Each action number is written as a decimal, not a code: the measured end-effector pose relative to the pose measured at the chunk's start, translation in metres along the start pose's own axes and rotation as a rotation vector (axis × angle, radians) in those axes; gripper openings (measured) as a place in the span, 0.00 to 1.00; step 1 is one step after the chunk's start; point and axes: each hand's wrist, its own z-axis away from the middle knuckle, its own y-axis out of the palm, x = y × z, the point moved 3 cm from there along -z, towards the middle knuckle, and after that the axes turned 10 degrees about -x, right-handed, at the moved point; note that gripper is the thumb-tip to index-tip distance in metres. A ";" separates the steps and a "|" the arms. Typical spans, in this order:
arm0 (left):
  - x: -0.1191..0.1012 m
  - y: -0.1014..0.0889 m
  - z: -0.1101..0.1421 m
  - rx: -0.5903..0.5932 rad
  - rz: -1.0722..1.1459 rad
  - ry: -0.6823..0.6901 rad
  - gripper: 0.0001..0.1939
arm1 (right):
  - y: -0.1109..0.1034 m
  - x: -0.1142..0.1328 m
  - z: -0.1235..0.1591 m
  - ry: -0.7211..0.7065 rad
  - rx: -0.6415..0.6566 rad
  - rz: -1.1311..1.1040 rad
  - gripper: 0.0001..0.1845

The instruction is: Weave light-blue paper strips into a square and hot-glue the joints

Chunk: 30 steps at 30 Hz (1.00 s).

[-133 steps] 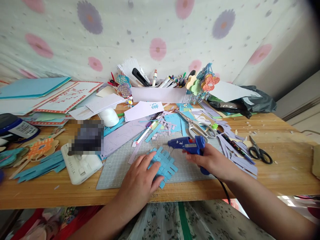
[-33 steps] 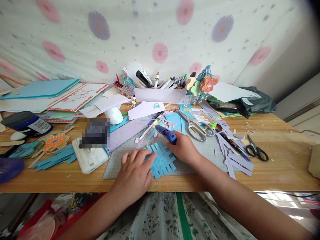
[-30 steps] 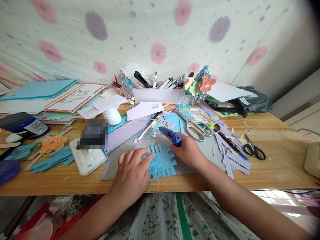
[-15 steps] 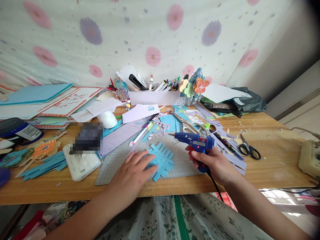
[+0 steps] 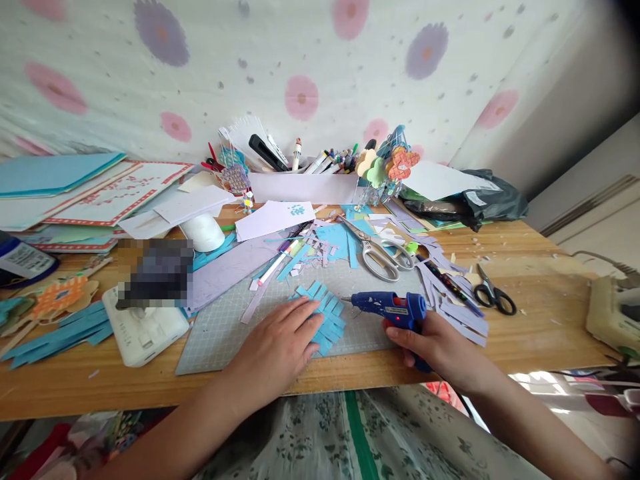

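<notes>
A woven piece of blue paper strips lies on the grey cutting mat. My left hand rests on its left side, fingers stretched out and pressing down, hiding part of the weave. In my right hand is a blue hot glue gun, its red light lit. The gun's nozzle points left and sits close to the right edge of the woven paper. Behind the gun are large silver scissors with open handles, among lilac and blue paper scraps.
Small black-handled scissors lie at the right, beside a marker pen. A white power bank stands left of the mat near blue strips. Farther back are a thread spool, a pen box and a black plastic bag.
The glue gun has come lower and nearer the woven paper. My left hand has slid right, farther over the paper. The camera view has shifted slightly.
</notes>
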 end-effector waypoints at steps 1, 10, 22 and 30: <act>0.001 0.001 0.000 0.002 0.007 0.000 0.17 | 0.001 0.000 -0.001 0.006 0.000 0.021 0.20; 0.006 0.003 0.003 -0.033 0.087 -0.032 0.18 | 0.008 0.011 -0.003 -0.013 0.050 -0.007 0.16; 0.008 0.006 0.004 -0.029 0.101 -0.038 0.17 | 0.010 0.019 -0.001 -0.037 0.141 0.064 0.12; 0.009 0.005 0.004 -0.033 0.119 -0.046 0.17 | 0.010 0.034 -0.006 -0.271 0.045 0.225 0.12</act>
